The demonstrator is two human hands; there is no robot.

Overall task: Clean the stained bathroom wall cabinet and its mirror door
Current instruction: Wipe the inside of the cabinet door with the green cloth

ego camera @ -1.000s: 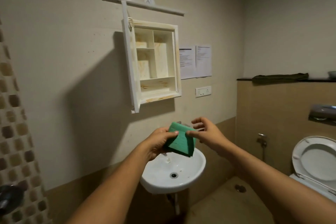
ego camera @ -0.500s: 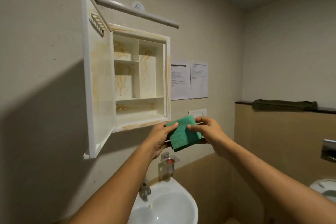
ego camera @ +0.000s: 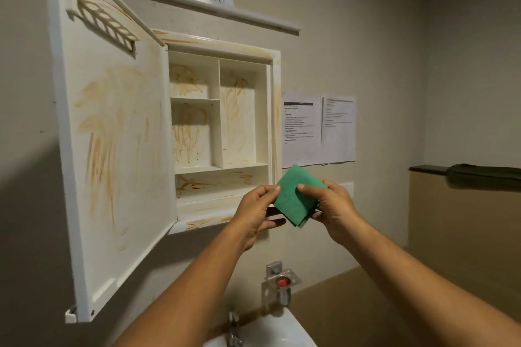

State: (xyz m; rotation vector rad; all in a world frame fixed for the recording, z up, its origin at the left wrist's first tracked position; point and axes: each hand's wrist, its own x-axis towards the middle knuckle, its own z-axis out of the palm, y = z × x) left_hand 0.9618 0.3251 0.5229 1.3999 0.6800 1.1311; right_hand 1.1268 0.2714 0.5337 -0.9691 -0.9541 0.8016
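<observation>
A white wall cabinet [ego camera: 272,110] hangs open on the wall, its shelves and frame streaked with orange-brown stains. Its door [ego camera: 112,149] swings out to the left, showing a stained inner face; the mirror side is hidden. I hold a folded green cloth [ego camera: 296,197] just in front of the cabinet's lower right corner. My left hand [ego camera: 255,213] pinches its left edge. My right hand [ego camera: 331,207] grips its right side with the thumb on top.
A white sink [ego camera: 270,332] with a tap [ego camera: 234,327] sits below my arms, and a soap dispenser [ego camera: 279,287] is on the wall above it. Two paper sheets [ego camera: 318,129] are stuck to the right of the cabinet. A dark ledge [ego camera: 425,169] carries a folded green towel [ego camera: 485,176].
The view has risen and closed in on the cabinet. Both hands have lifted the green cloth from above the sink up to the cabinet's lower right corner.
</observation>
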